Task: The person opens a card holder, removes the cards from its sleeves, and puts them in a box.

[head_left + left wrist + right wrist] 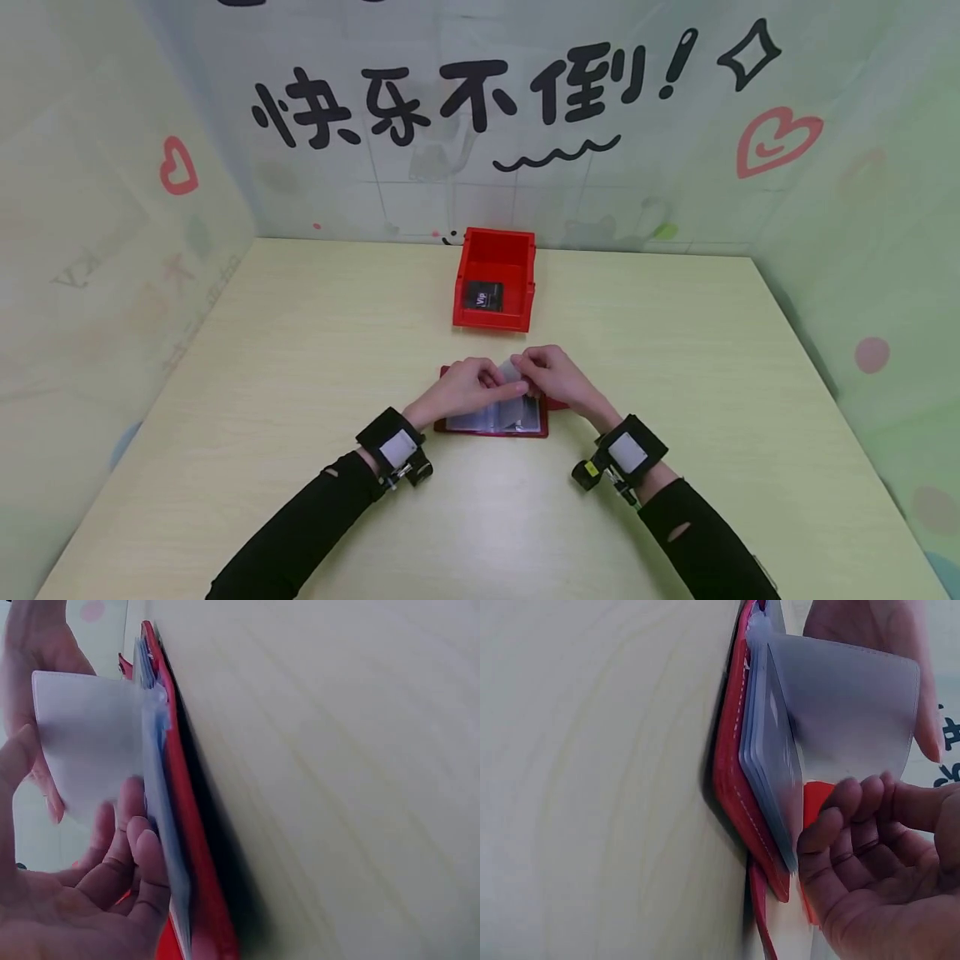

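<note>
In the head view, your open red leather-look card holder (468,422) lies on the pale wooden bench (330,350), likely for steady backing, beneath your left hand (474,388) and at eight o'clock from your right hand (557,377). The left wrist view shows that left hand half-curled beside the translucent plastic leaf (90,739), with no clear grip; in the right wrist view, your right hand pinches the leaf's edge, apparently to hold it upright.

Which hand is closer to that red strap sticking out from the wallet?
The right hand. It is just above the red strap in the head view. The left hand is farther off to the left, over the wallet.
</note>
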A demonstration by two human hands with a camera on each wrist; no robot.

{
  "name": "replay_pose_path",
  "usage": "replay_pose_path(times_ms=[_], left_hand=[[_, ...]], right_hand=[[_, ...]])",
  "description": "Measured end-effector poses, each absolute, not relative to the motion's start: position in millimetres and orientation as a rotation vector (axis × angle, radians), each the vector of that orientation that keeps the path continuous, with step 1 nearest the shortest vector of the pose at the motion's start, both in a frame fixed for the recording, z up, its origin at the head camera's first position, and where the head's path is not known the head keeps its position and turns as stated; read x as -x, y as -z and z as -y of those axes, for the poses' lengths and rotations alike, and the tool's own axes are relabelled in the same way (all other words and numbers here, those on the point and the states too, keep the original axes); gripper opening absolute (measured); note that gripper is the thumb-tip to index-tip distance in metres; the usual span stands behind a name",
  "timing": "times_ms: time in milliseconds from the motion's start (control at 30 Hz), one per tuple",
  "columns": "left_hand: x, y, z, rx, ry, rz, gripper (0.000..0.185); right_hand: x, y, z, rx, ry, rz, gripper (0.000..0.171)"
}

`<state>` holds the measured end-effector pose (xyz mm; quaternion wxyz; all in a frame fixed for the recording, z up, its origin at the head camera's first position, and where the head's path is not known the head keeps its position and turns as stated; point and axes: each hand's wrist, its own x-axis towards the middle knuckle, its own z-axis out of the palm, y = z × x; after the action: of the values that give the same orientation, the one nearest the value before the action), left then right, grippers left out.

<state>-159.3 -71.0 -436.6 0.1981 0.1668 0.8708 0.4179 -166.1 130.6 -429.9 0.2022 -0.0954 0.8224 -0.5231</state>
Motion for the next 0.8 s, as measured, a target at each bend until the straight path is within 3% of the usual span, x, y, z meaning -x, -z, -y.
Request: replay_pose_path(times_ms=[400, 600, 800], left_hand=[[165, 427, 83, -0.239, -1.153, -2.416, 0.053], [168, 428, 93, -0.123, -1.049, -2.503, 0.059], [164, 424, 93, -0.140, -0.962, -2.615, 0.060]], right_hand=[[169, 436, -144, 0.314, 1.266, -2.462, 0.020], [171, 437, -153, 0.391, 1.109, -2.490, 0.041], [173, 439, -151, 0.407, 1.041, -2.493, 0.042]])
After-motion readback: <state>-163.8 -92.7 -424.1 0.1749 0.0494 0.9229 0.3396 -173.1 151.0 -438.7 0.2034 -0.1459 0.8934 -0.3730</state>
